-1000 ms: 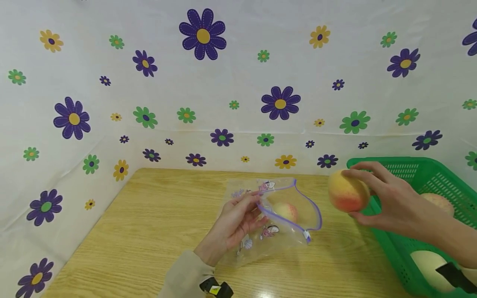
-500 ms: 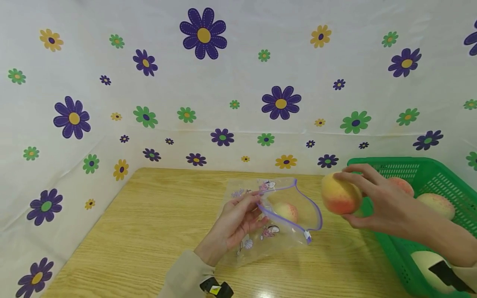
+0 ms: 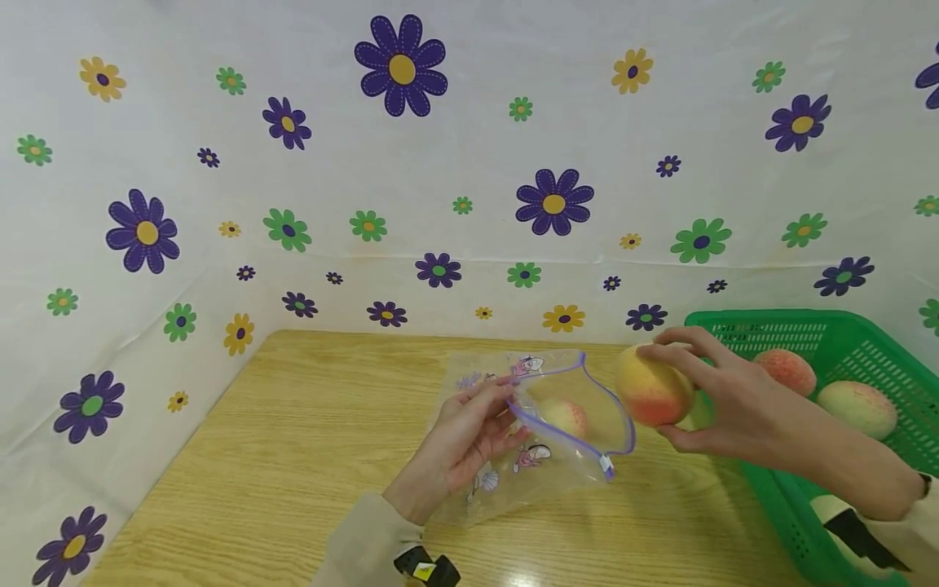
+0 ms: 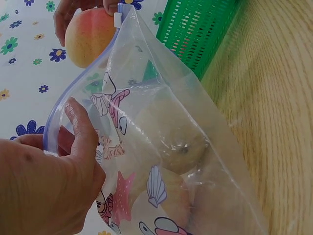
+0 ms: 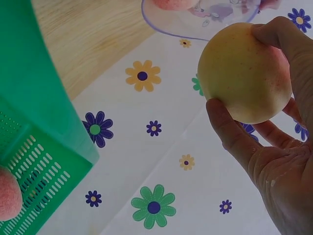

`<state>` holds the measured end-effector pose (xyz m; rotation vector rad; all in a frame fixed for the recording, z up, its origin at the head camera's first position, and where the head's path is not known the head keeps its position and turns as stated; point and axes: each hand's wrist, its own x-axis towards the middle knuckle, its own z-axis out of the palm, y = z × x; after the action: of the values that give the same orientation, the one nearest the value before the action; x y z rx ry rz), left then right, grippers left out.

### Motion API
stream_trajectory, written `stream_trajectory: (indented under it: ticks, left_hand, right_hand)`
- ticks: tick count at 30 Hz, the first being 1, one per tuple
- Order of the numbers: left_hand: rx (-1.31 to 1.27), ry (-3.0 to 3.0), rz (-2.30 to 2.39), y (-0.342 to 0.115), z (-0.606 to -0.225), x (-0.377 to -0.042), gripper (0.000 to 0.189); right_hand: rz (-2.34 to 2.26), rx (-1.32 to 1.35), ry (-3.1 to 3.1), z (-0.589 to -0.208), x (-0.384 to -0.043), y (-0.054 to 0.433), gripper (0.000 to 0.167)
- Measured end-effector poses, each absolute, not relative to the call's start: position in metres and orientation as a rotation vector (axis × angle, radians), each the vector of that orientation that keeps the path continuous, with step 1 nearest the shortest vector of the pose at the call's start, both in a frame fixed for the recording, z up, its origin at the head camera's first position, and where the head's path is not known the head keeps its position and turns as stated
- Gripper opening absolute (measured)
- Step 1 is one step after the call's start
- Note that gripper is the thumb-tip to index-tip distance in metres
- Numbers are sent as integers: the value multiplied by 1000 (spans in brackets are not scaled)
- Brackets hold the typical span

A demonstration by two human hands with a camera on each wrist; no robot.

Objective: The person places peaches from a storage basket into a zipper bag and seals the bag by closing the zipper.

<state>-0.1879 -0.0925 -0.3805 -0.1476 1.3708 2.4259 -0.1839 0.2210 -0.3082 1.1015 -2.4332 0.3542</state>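
Observation:
My left hand (image 3: 465,436) pinches the rim of a clear zip bag (image 3: 546,473) with a purple zip edge and cartoon prints. The bag lies on its side, its mouth spread towards the right. A pale peach (image 3: 563,417) is inside it; the left wrist view shows two round shapes through the plastic, the upper one a pale fruit (image 4: 171,139). Just right of the bag's mouth, a yellow-red peach (image 3: 651,390) is held between the thumb and fingers of my right hand (image 3: 741,399). In the right wrist view this peach (image 5: 244,73) is off the table.
A green slotted basket (image 3: 763,489) stands at the right. In it lie a red peach (image 3: 785,371), a speckled peach (image 3: 857,409) and a pale one (image 3: 832,509) partly behind my right wrist. Flowered cloth (image 3: 455,163) rises behind the wooden table (image 3: 293,424).
My right hand has carried the peach left from the basket's edge to the bag's mouth, uncovering the red peach in the basket. The left hand and the bag have stayed put.

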Motion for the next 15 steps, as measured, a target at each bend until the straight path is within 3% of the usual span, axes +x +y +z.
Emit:
stream_trajectory:
  ticks: [15]
  left_hand:
    - [-136, 1354, 2427, -93, -381, -187, 26]
  right_hand:
    - [351, 1187, -2456, -316, -185, 203, 88]
